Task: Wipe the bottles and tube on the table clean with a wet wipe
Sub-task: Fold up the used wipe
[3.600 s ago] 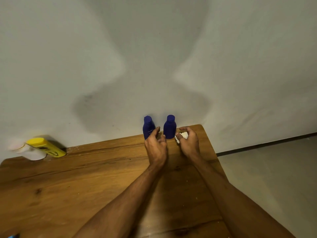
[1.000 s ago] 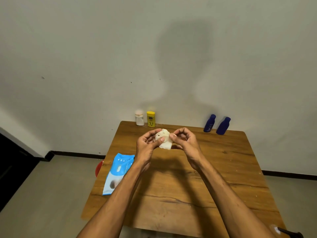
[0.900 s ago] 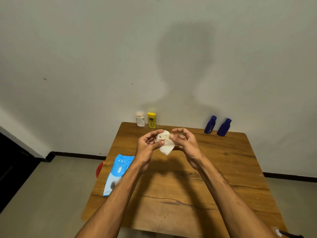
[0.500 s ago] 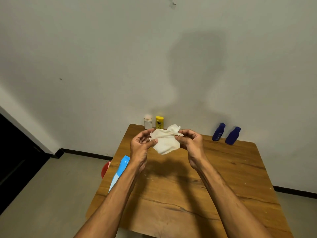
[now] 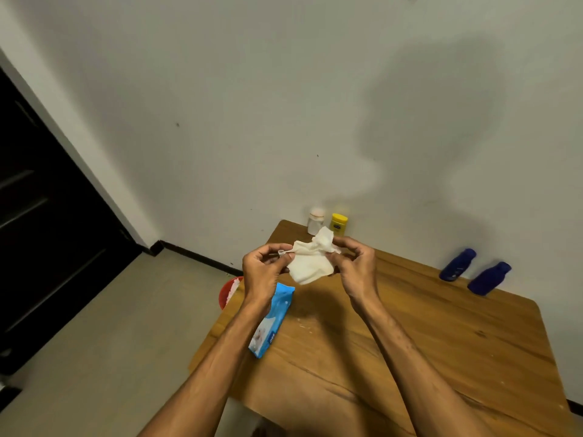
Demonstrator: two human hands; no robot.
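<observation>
A white wet wipe [image 5: 312,261] hangs crumpled between both hands above the wooden table [image 5: 441,342]. My left hand [image 5: 263,272] pinches its left edge and my right hand [image 5: 355,268] pinches its right edge. Two dark blue bottles [image 5: 457,264] [image 5: 489,278] stand by the wall at the table's far right. A yellow tube [image 5: 338,225] and a small white bottle [image 5: 315,220] stand at the far left corner, just behind the wipe.
A blue wet-wipe pack [image 5: 273,321] lies on the table's left edge, partly under my left forearm. A red bin [image 5: 228,291] sits on the floor left of the table. A dark door [image 5: 38,216] fills the left side.
The view moved from the blue bottles back and left. Both hands have pulled the balled wipe apart, so it now hangs more spread out.
</observation>
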